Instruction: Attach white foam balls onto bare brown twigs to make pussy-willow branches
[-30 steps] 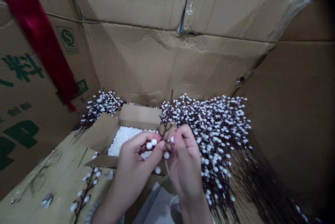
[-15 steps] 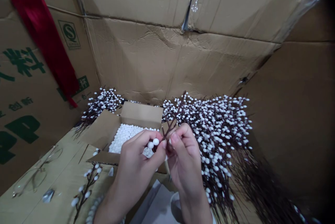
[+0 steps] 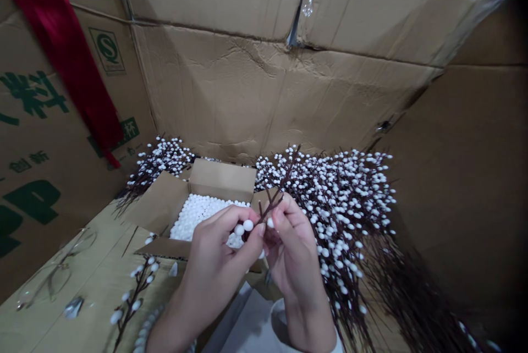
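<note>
Thumb and fingers of my left hand (image 3: 225, 254) pinch a brown twig (image 3: 270, 204) with forked tips. Two white beads (image 3: 243, 227) show beside those fingertips, against the twig's lower part. My right hand (image 3: 295, 246) is closed, its thumb and forefinger pressed on a white bead (image 3: 270, 222) right at the twig. Whether that bead sits on a twig tip is hard to see. Behind the hands stands an open cardboard box (image 3: 223, 180) filled with loose white beads (image 3: 196, 213), partly covered by my left hand.
A large heap of white-beaded twigs (image 3: 334, 193) lies to the right, bare brown stems (image 3: 416, 287) beyond. One beaded twig (image 3: 132, 301) and a pair of glasses (image 3: 55, 270) rest at left. Cardboard walls (image 3: 214, 89) enclose the back; a red ribbon (image 3: 68, 50) hangs at left.
The twig and both hands have shifted slightly to the right. The white bead at my right fingertips shows more fully now.
</note>
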### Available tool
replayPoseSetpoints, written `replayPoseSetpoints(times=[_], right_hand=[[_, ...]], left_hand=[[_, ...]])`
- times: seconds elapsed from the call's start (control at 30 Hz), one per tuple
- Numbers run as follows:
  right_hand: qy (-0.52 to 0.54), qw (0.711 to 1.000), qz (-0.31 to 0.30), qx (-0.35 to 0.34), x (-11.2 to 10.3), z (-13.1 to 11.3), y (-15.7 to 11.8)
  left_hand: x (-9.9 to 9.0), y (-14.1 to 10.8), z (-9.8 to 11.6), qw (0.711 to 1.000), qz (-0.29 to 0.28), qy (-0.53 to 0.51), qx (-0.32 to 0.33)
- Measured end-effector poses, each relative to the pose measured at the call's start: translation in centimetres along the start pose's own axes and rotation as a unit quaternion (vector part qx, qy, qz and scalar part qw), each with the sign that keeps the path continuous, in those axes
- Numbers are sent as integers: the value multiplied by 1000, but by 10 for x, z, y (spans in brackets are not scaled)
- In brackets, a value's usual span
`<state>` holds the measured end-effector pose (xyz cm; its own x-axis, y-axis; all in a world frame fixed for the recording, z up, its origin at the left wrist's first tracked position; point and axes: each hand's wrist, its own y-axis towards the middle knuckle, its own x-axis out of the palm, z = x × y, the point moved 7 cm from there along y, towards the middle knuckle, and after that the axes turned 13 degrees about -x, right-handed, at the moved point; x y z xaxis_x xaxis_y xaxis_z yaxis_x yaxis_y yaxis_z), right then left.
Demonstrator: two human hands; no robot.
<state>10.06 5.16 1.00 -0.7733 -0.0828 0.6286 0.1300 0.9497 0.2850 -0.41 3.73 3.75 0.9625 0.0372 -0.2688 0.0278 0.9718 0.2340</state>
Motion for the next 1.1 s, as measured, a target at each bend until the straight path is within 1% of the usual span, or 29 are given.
replayPoseSetpoints(times=[0.17, 0.33, 0.47, 0.57, 0.77, 0.93, 1.03, 1.1], right_hand=[[-16, 1000, -1, -13, -1, -1, 0], [-23, 999, -11, -34, 1, -3, 0], [-24, 999, -15, -29, 1, -2, -2], [-25, 999, -10, -25, 0, -2, -2], [-23, 999, 0, -34, 2, 0, 0], [-39, 998, -17, -54, 5, -1, -3], [-22, 998, -24, -49, 4, -4, -2], [5, 999, -13, -38, 1, -6, 2]], left_hand=[[0, 1, -3, 1000, -10, -11, -10], [-1, 0, -4, 1000, -7, -21, -14], [0, 1, -4, 999, -11, -32, -24], [0, 3, -4, 997, -20, -60, -38], [-7, 7, -3, 988, -26, -138, -58], [-2, 8, -7, 977, -57, -183, -92], [-4, 8, -7, 977, -37, -193, -87], [-7, 8, -7, 974, -25, -209, -82]])
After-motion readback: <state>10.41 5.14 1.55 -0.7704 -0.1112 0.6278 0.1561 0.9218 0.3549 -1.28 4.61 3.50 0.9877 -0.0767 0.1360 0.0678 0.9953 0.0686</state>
